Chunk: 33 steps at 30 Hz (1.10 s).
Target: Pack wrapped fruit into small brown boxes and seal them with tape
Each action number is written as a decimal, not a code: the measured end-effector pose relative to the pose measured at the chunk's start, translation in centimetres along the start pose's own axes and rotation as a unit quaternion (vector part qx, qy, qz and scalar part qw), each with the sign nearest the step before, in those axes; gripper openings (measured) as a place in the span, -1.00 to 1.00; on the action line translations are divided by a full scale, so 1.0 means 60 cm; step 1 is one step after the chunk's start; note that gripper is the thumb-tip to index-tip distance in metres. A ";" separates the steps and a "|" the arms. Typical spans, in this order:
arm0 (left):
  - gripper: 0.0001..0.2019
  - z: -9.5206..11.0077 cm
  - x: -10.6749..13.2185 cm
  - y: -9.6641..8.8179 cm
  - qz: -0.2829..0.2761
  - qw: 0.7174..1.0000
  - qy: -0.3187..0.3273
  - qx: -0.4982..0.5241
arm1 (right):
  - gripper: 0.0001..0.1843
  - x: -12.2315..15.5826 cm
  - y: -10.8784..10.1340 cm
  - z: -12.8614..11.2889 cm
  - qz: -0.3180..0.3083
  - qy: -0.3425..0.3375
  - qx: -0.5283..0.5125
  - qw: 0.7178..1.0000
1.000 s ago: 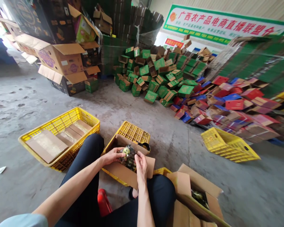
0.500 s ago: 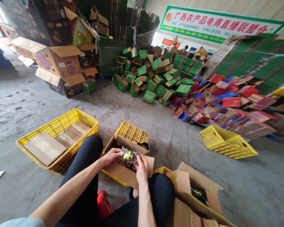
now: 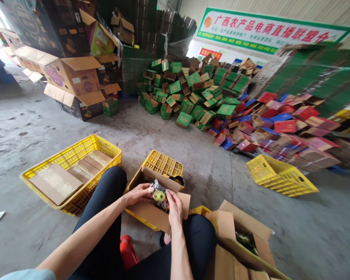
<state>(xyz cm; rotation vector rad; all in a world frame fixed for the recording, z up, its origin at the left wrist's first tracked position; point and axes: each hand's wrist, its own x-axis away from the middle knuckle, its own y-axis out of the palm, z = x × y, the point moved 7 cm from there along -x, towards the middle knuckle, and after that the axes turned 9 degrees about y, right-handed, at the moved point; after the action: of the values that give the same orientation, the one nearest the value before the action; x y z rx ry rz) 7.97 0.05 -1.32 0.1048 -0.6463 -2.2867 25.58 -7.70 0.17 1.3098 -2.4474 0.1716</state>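
Note:
Between my two hands is a small clear plastic bag (image 3: 159, 194) with a yellow-green, dark-spotted item inside; its exact kind is not plain. My left hand (image 3: 139, 193) pinches the bag's left side, and my right hand (image 3: 175, 202) has its fingers closed on the right side. Right below them stands an open cardboard box (image 3: 151, 214), its flaps folded out, on an upturned yellow crate (image 3: 164, 163). More wrapped items show partly inside the box, mostly hidden by my hands. A black-handled tape dispenser or similar tool (image 3: 178, 179) lies at the box's far edge.
To the left, a yellow crate (image 3: 71, 210) holds several closed cardboard boxes (image 3: 56, 182). At the right, another open box (image 3: 227, 225) contains dark wrapped items. A yellow crate (image 3: 281, 177) lies farther right. Piles of green boxes (image 3: 184, 119) and red boxes (image 3: 285, 125) lie behind.
The bag has turned between my hands, its left end now pointing upward and the dark spots facing me. My right fingers have shifted slightly left; both hands still hold it over the box.

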 end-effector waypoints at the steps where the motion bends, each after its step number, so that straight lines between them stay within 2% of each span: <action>1: -0.38 -0.002 0.003 0.008 -0.026 1.000 -0.011 0.006 | -0.43 -0.001 -0.001 -0.002 0.004 -0.008 0.000 1.000; 4: -0.39 -0.007 0.006 0.017 -0.059 0.998 -0.024 0.011 | -0.46 -0.001 -0.002 -0.003 0.005 -0.012 0.005 1.000; 8: -0.48 -0.008 0.001 0.011 -0.043 0.999 -0.002 -0.001 | -0.41 0.007 0.001 -0.005 -0.006 0.006 -0.001 1.000; 12: -0.51 -0.003 -0.005 0.001 -0.022 0.999 0.028 -0.012 | -0.30 0.014 0.020 0.008 -0.077 0.062 -0.009 0.995; 15: -0.45 0.000 -0.006 -0.005 -0.006 0.999 0.038 0.003 | -0.31 0.011 0.025 0.017 -0.097 0.071 -0.012 0.993; 18: -0.16 -0.004 -0.003 -0.006 0.008 0.999 0.017 0.049 | -0.35 0.002 0.022 0.011 -0.097 0.023 -0.010 0.995; 21: 0.08 -0.015 0.001 -0.001 0.011 0.996 -0.022 0.091 | -0.45 -0.001 0.019 -0.006 -0.088 -0.056 0.042 0.994; 24: 0.08 -0.023 -0.002 -0.006 0.038 0.992 -0.020 0.117 | -0.62 0.006 0.029 -0.018 -0.114 -0.123 0.120 0.978; 27: 0.03 -0.029 -0.010 -0.025 0.094 0.989 0.006 0.116 | -0.63 0.011 0.040 -0.016 -0.161 -0.137 0.142 0.967; 30: -0.01 -0.030 -0.016 -0.036 0.118 0.986 0.028 0.113 | -0.54 0.005 0.028 -0.012 -0.129 -0.114 0.093 0.981; 33: -0.04 -0.023 -0.016 -0.038 0.114 0.986 0.040 0.116 | -0.43 -0.003 0.012 0.004 -0.073 -0.031 0.024 0.997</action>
<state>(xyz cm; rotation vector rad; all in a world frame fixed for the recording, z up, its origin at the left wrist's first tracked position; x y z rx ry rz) 7.54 1.50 -3.71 0.2216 -0.8361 -1.9731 25.00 -7.20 -0.07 1.5300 -2.3997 0.1536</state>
